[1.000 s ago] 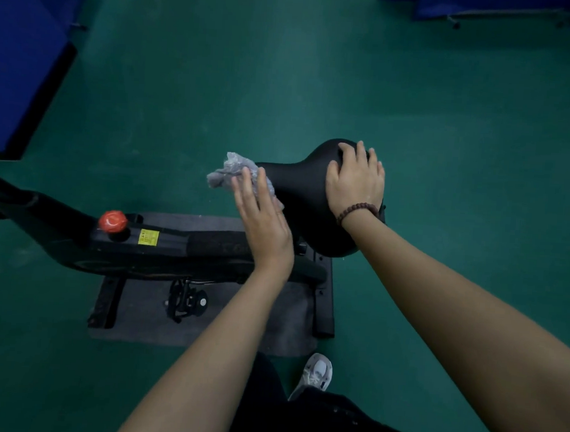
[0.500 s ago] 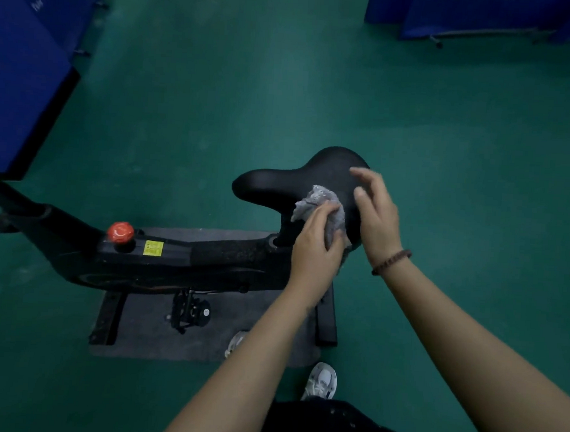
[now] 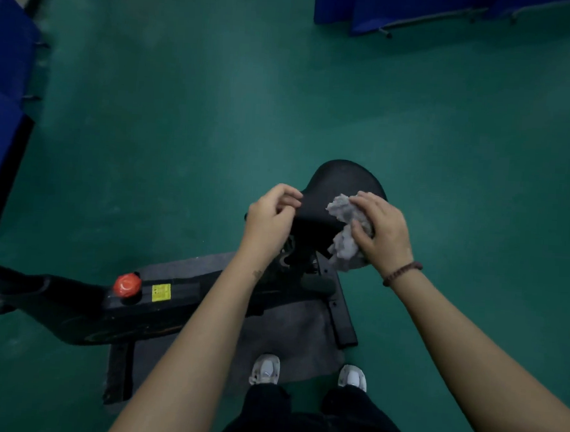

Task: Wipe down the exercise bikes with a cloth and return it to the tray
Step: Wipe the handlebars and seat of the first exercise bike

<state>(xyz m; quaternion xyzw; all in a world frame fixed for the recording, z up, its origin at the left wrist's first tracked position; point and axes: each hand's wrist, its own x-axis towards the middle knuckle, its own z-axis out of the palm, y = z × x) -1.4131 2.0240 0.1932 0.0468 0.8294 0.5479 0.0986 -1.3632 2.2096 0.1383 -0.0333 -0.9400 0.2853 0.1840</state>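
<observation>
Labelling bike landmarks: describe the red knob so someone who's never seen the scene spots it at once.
Start at the black exercise bike frame lying across the lower left, over the grey mat. On its top sits the red knob. It is the only red, domed part; the yellow sticker beside it is flat and rectangular.

Green floor point(image 3: 216, 111), dim light. Blue panels point(image 3: 5, 75) along its left edge, more blue panels point(image 3: 406, 9) at far right corner. Grey mat point(image 3: 289, 336) near centre.
</observation>
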